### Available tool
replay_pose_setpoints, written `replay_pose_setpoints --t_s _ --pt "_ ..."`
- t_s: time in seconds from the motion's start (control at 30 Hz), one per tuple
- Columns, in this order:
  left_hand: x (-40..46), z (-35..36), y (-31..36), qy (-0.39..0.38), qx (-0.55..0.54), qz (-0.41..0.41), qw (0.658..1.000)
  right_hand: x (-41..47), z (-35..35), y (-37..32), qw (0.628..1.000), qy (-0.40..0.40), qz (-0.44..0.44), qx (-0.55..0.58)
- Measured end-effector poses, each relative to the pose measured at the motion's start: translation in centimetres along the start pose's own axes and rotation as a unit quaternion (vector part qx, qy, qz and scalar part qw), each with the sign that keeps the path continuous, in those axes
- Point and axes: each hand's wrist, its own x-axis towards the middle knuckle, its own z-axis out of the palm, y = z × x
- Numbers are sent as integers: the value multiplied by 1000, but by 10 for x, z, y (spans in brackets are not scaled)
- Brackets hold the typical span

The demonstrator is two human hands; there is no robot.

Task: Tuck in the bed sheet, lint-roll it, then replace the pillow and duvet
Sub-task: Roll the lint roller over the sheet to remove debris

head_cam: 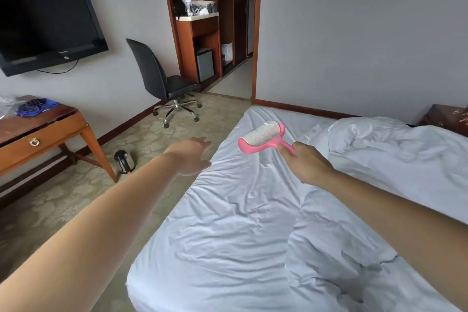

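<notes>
Right hand [307, 163] grips the pink handle of a lint roller [263, 138], fingers curled round it; the roller head with its white sticky paper is held up above the bed sheet [228, 223], not touching it as far as can be told. Left hand [191, 156] is released, fingers straight and spread, palm down, reaching out over the left edge of the bed [162, 248], holding nothing. The sheet is white and wrinkled and covers the mattress down over the left edge and the rounded far corner; whether it is tucked under cannot be told. The duvet [395, 144] lies bunched on the right side of the bed, towards the dark nightstand [445, 115] by the wall. No pillow can be made out for sure. Left of the bed runs a wide strip of patterned carpet floor [76, 192], open along the whole bed edge. A kettle [124, 161] stands on the floor near the leg of a wooden desk [43, 132], well apart from the bed. A black office chair [162, 78] stands further back, near the wall and a wooden closet [202, 33]. A TV [48, 23] hangs on the wall above the desk. Blue cloth [35, 107] and clear plastic lie on the desk top.
</notes>
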Motion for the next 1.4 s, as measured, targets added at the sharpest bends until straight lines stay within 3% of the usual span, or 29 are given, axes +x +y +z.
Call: replay_pose_setpoints --t_s 0.27,0.53,0.83,1.07,1.4 --pt "22 -6 -116 -7 -16 67 998 -1 57 -102 994 104 27 25" --pt "88 -9 -175 12 -48 121 991 50 89 -160 974 219 -3 64" --pt "171 0 -235 -10 -63 128 990 132 141 -181 969 245 -16 31" --pt "244 1 -306 -17 -88 198 976 177 178 -225 960 279 5 3" --pt "322 20 -410 -76 -58 328 940 213 276 -306 929 292 220 51"
